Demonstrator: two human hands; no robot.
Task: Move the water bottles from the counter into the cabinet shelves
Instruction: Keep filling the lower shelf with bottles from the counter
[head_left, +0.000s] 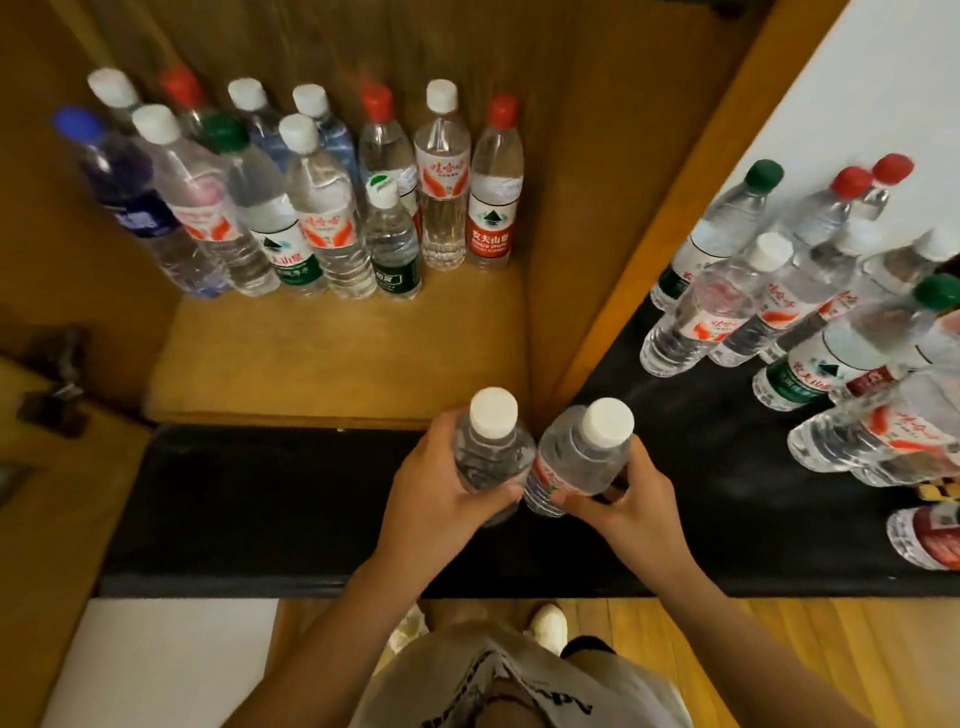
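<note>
The left hand (436, 488) has its fingers (506, 491) wrapped round a white-capped bottle (491, 447), and the right hand (631, 512) grips a second white-capped bottle (582, 457); both bottles are held above the black desk (260, 504), their shoulders touching or nearly so. The likely trouble is a knock: the two bottles could clash, or a carried one could topple the packed row of shelved bottles (332, 208) standing at the back of the cabinet shelf (337, 353). The shelf's front half lies bare, giving room, but its wooden side wall (639, 260) stands close on the right, and more bottles waiting on the desk (779, 312) crowd that side
</note>
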